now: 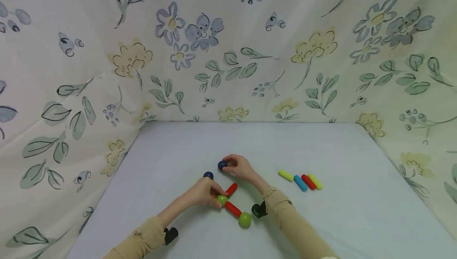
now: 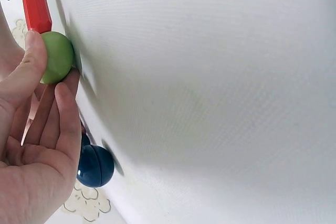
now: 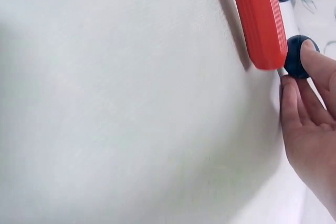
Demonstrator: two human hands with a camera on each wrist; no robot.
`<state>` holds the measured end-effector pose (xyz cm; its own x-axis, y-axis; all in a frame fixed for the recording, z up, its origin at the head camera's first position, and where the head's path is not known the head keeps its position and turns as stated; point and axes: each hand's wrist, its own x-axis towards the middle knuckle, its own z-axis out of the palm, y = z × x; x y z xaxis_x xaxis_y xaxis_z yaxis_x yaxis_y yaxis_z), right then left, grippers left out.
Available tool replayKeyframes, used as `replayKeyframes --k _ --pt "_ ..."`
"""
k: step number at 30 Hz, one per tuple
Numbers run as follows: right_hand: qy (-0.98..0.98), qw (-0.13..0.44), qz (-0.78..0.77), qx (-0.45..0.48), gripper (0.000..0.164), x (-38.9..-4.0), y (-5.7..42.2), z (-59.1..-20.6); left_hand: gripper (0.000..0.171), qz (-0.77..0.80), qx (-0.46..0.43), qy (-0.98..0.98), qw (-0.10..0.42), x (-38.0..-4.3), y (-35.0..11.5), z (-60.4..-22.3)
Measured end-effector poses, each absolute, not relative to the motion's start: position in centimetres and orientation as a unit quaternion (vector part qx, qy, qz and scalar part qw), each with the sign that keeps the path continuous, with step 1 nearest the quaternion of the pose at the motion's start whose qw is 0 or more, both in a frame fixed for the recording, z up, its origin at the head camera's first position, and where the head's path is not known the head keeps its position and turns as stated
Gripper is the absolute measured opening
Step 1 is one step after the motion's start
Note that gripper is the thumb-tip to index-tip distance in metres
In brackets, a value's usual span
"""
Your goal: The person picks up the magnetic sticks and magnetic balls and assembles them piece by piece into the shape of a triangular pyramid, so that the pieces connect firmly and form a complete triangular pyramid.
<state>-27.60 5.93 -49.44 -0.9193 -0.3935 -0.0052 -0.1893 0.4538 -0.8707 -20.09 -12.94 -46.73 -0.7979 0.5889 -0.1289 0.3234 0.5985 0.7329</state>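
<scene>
My left hand pinches a green ball between thumb and fingers. From that ball a red stick runs to a second green ball nearer the front. Another red stick angles away from the held ball toward the back, its far end free in the right wrist view. Farther back, my right hand holds a dark blue ball by thumb and fingertips. Another dark blue ball rests on the table just beyond the left hand, partly hidden by it in the head view.
To the right on the white table lie a yellow stick, a blue stick, a red stick and another yellow stick. A flowered cloth hangs behind the table and along both sides.
</scene>
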Motion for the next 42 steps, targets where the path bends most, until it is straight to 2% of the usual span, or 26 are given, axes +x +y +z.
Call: replayKeyframes --k 9,26,42 --pt "0.84 0.106 -0.508 -0.159 0.035 -26.9 8.5 -49.5 0.031 0.358 0.249 0.881 0.182 -20.0 -12.7 -46.6" --pt "0.849 0.105 -0.504 -0.121 0.037 -25.9 13.4 -49.8 0.03 0.363 0.266 0.882 0.138 -21.2 -11.5 -47.0" --pt "0.84 0.147 -0.506 -0.127 0.04 -24.9 14.4 -49.6 0.031 0.37 0.272 0.88 0.125 -21.5 -10.4 -47.1"
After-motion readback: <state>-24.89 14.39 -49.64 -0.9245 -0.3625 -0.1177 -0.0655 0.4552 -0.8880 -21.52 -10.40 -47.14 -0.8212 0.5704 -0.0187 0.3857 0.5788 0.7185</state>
